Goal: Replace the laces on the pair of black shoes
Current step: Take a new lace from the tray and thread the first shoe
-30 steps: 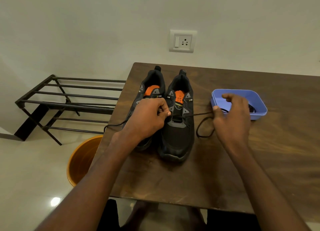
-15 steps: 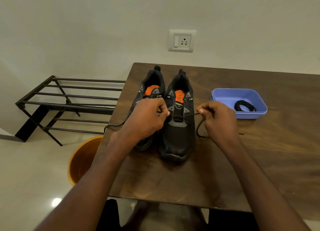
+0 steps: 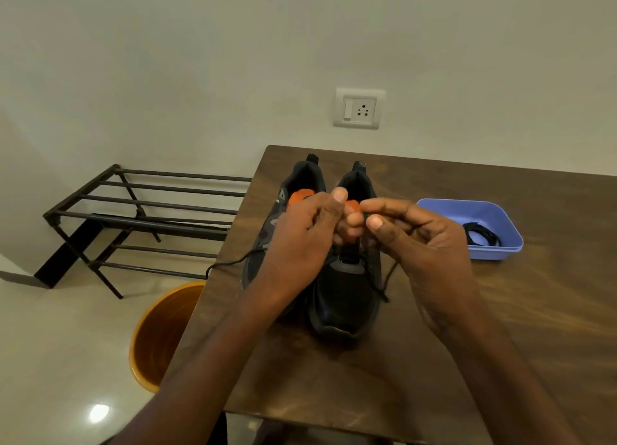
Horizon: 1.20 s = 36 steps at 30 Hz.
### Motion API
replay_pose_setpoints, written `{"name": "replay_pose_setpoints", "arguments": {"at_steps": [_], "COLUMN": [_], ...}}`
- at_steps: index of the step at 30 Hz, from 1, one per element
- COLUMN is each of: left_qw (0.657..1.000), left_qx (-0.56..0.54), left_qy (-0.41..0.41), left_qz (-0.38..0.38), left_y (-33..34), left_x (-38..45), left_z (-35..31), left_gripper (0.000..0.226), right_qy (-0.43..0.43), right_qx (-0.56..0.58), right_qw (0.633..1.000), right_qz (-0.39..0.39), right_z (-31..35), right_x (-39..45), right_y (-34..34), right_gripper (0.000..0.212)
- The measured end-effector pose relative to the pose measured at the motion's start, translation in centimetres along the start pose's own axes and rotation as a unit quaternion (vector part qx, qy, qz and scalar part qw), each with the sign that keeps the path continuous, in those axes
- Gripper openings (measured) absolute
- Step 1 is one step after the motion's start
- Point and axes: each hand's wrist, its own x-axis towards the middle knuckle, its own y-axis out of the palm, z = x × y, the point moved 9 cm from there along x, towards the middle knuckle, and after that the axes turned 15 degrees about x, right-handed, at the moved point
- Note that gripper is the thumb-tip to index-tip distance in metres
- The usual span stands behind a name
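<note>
Both forearms reach in from the bottom edge and converge above the pair of black shoes, which stand side by side on the dark wooden worktop (image 3: pixel 467 361), toes toward the person. The left hand (image 3: pixel 300 244) hovers over the left shoe (image 3: pixel 267 234), back of the hand up, its fingers curled inward and the thumb raised, the thumbnail showing at the top. Its grip seems to be clamped on the black lace (image 3: pixel 389 277), though the pinch itself is hidden behind the curled fingers. The right hand (image 3: pixel 424 244) sits just beside it, over the right shoe (image 3: pixel 347 297), with forefinger and thumb drawn together and pointing left toward the other hand; its grip is closed on the lace. The fingertips of the two hands nearly meet above the orange tongues of the shoes.

From under the right hand one strand of the lace hangs down along the right shoe's outer side to the worktop. Another strand trails out from beneath the left hand and runs to the worktop's left edge.

To the right, apart from the shoes, a blue plastic tray (image 3: pixel 444 207) holds a coiled black lace (image 3: pixel 482 237). Beyond the worktop's left edge stand a black metal rack (image 3: pixel 150 204) and an orange bucket (image 3: pixel 147 337) on the floor. A wall socket (image 3: pixel 359 109) is on the wall behind.
</note>
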Motion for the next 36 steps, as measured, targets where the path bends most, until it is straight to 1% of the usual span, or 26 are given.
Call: {"name": "replay_pose_setpoints", "arguments": {"at_steps": [2, 3, 5, 6, 8, 9, 10, 11, 12, 13, 14, 16, 17, 18, 19, 20, 21, 23, 25, 27, 28, 31, 33, 34, 35, 36], "left_qw": [0.98, 0.968, 0.953, 0.952, 0.954, 0.952, 0.949, 0.946, 0.944, 0.943, 0.944, 0.953, 0.959, 0.966, 0.971, 0.974, 0.976, 0.976, 0.978, 0.979, 0.979, 0.979, 0.978, 0.978, 0.979, 0.98], "left_qx": [-0.163, -0.199, -0.213, -0.204, -0.202, -0.219, -0.244, -0.268, -0.286, -0.296, -0.296, -0.274, -0.251, -0.225, -0.202, -0.186, -0.177, -0.172, -0.167, -0.161, -0.161, -0.171, -0.179, -0.181, -0.18, -0.175], "left_qy": [-0.062, -0.075, -0.072, -0.063, -0.062, -0.068, -0.075, -0.081, -0.089, -0.095, -0.098, -0.098, -0.095, -0.09, -0.085, -0.079, -0.073, -0.062, -0.056, -0.055, -0.056, -0.067, -0.075, -0.075, -0.074, -0.071], "left_qz": [0.091, 0.136, 0.203, 0.219, 0.214, 0.202, 0.185, 0.161, 0.139, 0.12, 0.105, 0.089, 0.089, 0.091, 0.095, 0.101, 0.107, 0.116, 0.115, 0.109, 0.107, 0.091, 0.074, 0.067, 0.061, 0.057], "left_y": [2.0, 2.9, 3.7, 3.6, 2.9, 2.4, 1.9, 1.3, 0.9, 0.4, 0.0, -0.2, -0.1, 0.1, 0.4, 0.8, 1.1, 1.5, 1.5, 1.4, 1.4, 0.8, 0.2, 0.0, -0.2, -0.3], "left_x": [-0.5, -0.7, -1.1, -1.1, -1.1, -1.0, -0.8, -0.6, -0.3, -0.1, 0.0, 0.2, 0.2, 0.1, 0.1, 0.0, 0.0, -0.1, 0.0, 0.1, 0.1, 0.2, 0.3, 0.4, 0.5, 0.6], "left_z": [-0.3, -0.4, -0.6, -0.6, -0.3, -0.1, 0.1, 0.5, 0.8, 1.0, 1.3, 1.7, 1.9, 1.9, 1.9, 1.9, 1.8, 1.6, 1.7, 1.7, 1.7, 2.0, 2.4, 2.5, 2.5, 2.5], "left_gripper": [0.055, 0.061, 0.065, 0.058, 0.041, 0.035, 0.031, 0.029, 0.029, 0.029, 0.028, 0.027, 0.026, 0.025, 0.024, 0.024, 0.024, 0.025, 0.026, 0.027, 0.027, 0.024, 0.021, 0.021, 0.02, 0.019], "right_qy": [-0.006, -0.01, -0.014, -0.013, -0.012, -0.016, -0.018, -0.012, 0.002, 0.022, 0.046, 0.072, 0.053, 0.006, -0.046, -0.09, -0.105, -0.067, -0.026, -0.028, -0.032, -0.029, -0.014, -0.004, 0.001, -0.004], "right_qx": [0.042, 0.05, 0.081, 0.113, 0.172, 0.185, 0.169, 0.115, 0.026, -0.088, -0.209, -0.429, -0.492, -0.515, -0.505, -0.464, -0.412, -0.325, -0.266, -0.25, -0.253, -0.207, -0.201, -0.239, -0.299, -0.371], "right_qw": [0.999, 0.998, 0.993, 0.987, 0.969, 0.96, 0.952, 0.946, 0.938, 0.927, 0.911, 0.853, 0.829, 0.823, 0.836, 0.864, 0.897, 0.943, 0.964, 0.968, 0.966, 0.952, 0.926, 0.911, 0.894, 0.874], "right_qz": [-0.021, -0.036, -0.084, -0.114, -0.174, -0.211, -0.256, -0.303, -0.346, -0.365, -0.353, -0.288, -0.26, -0.24, -0.21, -0.17, -0.121, -0.038, 0.003, -0.008, -0.039, -0.223, -0.321, -0.337, -0.333, -0.313], "right_z": [0.4, 0.5, 0.6, 0.6, 0.3, 0.2, 0.0, -0.2, -0.5, -0.7, -1.0, -1.4, -1.3, -0.9, -0.4, -0.1, -0.3, -1.7, -2.7, -2.6, -2.3, -1.5, -1.1, -1.1, -1.0, -0.8], "right_x": [-0.2, -0.2, -0.1, -0.1, 0.0, 0.0, -0.2, -0.4, -0.9, -1.0, -0.8, -0.4, -0.2, 0.0, 0.2, 0.5, 0.6, 0.6, 0.3, 0.3, 0.4, 0.2, -0.6, -0.7, -0.7, -0.6], "right_y": [0.4, 0.1, -1.1, -2.0, -4.0, -5.3, -6.9, -8.4, -10.2, -11.6, -12.4, -11.7, -10.7, -9.4, -7.6, -5.8, -4.1, -1.7, -0.6, -0.7, -1.3, -5.9, -8.8, -9.8, -10.3, -10.1], "right_gripper": [0.023, 0.024, 0.026, 0.026, 0.02, 0.016, 0.014, 0.015, 0.017, 0.02, 0.02, 0.017, 0.022, 0.03, 0.033, 0.03, 0.026, 0.02, 0.019, 0.017, 0.018, 0.013, 0.007, 0.006, 0.008, 0.017]}}
